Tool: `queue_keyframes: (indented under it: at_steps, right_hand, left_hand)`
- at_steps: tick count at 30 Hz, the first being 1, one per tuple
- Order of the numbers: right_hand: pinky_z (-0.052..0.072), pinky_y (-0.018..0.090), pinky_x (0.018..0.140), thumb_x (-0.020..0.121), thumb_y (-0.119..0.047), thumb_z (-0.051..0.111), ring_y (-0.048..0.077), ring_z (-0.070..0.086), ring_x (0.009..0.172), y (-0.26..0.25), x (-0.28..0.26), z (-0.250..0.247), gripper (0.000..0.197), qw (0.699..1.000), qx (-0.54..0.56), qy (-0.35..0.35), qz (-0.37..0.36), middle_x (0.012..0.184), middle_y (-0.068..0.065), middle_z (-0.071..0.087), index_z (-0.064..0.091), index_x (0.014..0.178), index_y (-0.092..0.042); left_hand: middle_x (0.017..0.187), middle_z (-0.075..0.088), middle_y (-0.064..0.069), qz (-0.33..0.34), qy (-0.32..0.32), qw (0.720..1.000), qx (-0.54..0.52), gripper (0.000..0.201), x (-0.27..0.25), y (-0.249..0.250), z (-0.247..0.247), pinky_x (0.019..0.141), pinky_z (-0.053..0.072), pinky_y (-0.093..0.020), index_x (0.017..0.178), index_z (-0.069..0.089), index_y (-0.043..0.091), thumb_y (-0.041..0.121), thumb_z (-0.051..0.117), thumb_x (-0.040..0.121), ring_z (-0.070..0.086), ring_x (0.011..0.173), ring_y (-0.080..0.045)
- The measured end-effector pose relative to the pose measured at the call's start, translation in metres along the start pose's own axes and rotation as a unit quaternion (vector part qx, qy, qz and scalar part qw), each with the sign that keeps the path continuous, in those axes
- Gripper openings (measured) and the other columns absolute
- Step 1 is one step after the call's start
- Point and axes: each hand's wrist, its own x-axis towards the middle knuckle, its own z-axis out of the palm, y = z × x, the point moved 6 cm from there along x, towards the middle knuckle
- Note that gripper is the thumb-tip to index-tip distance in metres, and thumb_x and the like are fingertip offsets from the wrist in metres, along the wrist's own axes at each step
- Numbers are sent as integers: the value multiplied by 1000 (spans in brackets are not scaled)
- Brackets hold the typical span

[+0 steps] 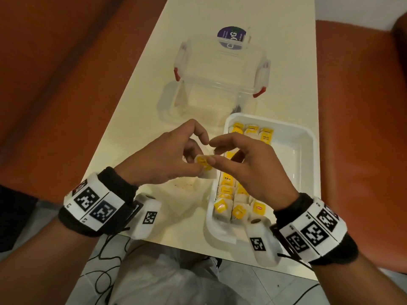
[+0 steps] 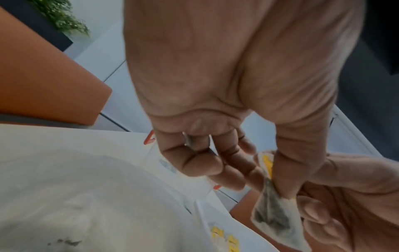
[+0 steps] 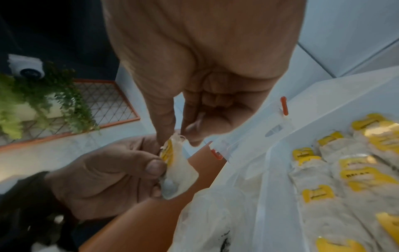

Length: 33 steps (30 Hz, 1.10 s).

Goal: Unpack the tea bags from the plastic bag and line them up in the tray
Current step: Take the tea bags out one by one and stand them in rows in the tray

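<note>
A tea bag point(image 1: 203, 162) with a yellow tag is held above the table between both hands. My left hand point(image 1: 196, 155) pinches its lower part; in the left wrist view the thumb presses the tea bag point(image 2: 274, 214) against the fingers. My right hand point(image 1: 212, 151) pinches the top by the tag, as the right wrist view shows on the same tea bag point(image 3: 179, 172). The white tray point(image 1: 308, 137) lies right of the hands, with rows of tea bags point(image 1: 237, 208) along its left side. The crumpled clear plastic bag point(image 1: 185, 194) lies under my hands.
A clear lidded container point(image 1: 220, 69) with red clips stands behind the tray on the white table point(image 1: 141, 89). Orange seats flank the table on both sides. The right half of the tray floor is bare. Cables hang below the near table edge.
</note>
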Motion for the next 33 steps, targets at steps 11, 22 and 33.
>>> queue_keyframes:
  at_steps: [11, 22, 33]
  right_hand:
    - [44, 23, 56, 79, -27, 75, 12, 56, 59, 28, -30, -40, 13, 978, 203, -5, 46, 69, -5, 66, 73, 87, -17]
    - [51, 24, 57, 86, -10, 72, 13, 65, 62, 57, -60, -51, 6, 974, 208, -1, 88, 69, 2, 68, 69, 90, -7]
    - [55, 28, 61, 88, -9, 73, 16, 71, 66, 89, -81, -57, 5, 984, 101, -26, 145, 74, 4, 74, 70, 90, -12]
  left_hand:
    - [108, 72, -6, 26, 8, 981, -193, 54, 3, 15, 55, 85, 58, -34, 125, 60, 26, 13, 83, 78, 72, 96, -24]
    - [64, 68, 5, 12, 2, 994, -107, 10, 3, 13, 89, 62, 44, -21, 77, 75, 18, 25, 79, 83, 60, 60, -7]
    - [89, 76, 14, -20, 8, 999, -44, 28, -5, 2, 85, 71, 54, -22, 104, 74, 36, 38, 81, 77, 66, 64, -2]
